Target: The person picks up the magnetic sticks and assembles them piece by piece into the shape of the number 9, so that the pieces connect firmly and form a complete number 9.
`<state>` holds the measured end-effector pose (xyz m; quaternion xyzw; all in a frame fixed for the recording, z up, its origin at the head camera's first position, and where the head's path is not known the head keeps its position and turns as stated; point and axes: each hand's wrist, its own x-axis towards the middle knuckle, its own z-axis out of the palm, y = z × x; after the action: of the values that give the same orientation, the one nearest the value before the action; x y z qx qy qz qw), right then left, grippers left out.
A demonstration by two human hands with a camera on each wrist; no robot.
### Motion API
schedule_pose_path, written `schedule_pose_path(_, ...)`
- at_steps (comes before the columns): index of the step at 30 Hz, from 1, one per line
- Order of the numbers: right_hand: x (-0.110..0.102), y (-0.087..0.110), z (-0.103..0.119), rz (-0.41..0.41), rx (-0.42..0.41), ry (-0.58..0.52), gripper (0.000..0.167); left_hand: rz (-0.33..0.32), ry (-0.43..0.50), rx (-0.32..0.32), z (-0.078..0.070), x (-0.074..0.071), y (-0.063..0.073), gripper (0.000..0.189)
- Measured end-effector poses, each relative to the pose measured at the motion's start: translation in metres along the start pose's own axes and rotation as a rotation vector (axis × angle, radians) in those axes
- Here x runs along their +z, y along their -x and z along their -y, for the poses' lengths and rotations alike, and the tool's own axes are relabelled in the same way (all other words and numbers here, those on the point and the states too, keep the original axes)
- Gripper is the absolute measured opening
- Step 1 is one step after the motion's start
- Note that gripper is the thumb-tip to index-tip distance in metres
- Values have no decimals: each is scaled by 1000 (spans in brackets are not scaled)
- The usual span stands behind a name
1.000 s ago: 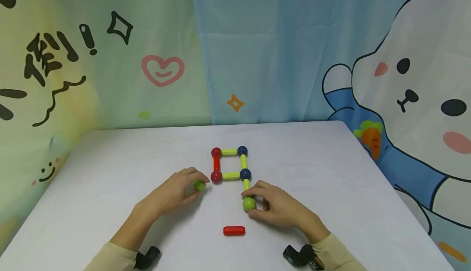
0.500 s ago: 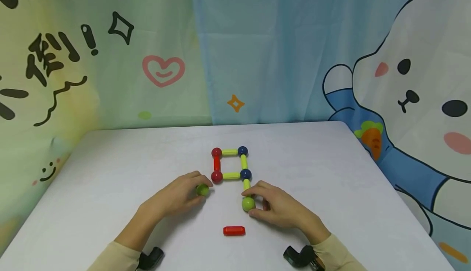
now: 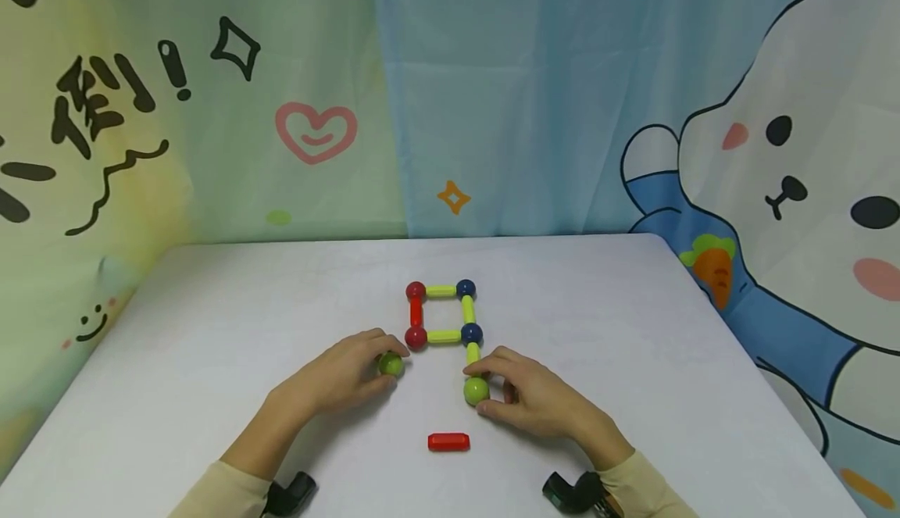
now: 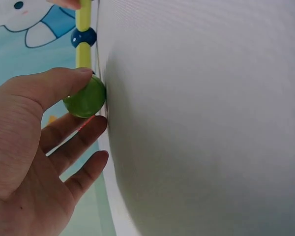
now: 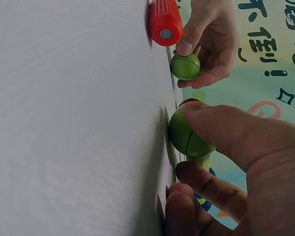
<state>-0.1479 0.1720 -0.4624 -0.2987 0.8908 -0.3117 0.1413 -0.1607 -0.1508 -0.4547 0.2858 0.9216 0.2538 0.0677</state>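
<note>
A flat frame of balls and rods lies mid-table: red balls on its left, dark blue balls on its right, joined by yellow-green rods and one red rod. From the lower blue ball another yellow-green rod runs toward the person, ending at a green ball. My right hand pinches that ball, thumb on its near side, fingers by the rod. Just below the lower red ball, my left hand holds a second green ball between thumb and fingers, close to the tabletop.
A loose red rod lies on the white table in front of the frame, between the forearms. Black wrist cameras sit at both cuffs. A printed curtain hangs behind the table.
My left hand has moved slightly right and toward the person with its green ball. The right hand keeps its hold, almost still. The frame and loose red rod stay put.
</note>
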Motion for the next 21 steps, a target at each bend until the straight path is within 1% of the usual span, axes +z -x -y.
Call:
schedule_pose_path(7,1,0,1,-4,0,-1,42,-9,-6,-6,-2,-2,4,35)
schedule_pose_path(9,1,0,1,-4,0,-3,42,-4,-25,-13,-3,-3,5,35)
schedule_pose_path(12,1,0,1,-3,2,-6,42,-3,-68,-6,-4,-5,6,37)
schedule_pose_path(17,0,1,-1,-7,-4,-31,39,-30,-115,19,-6,-8,9,37)
schedule_pose_path(21,0,1,-2,-7,-21,-53,38,-52,-119,28,-8,-9,12,36)
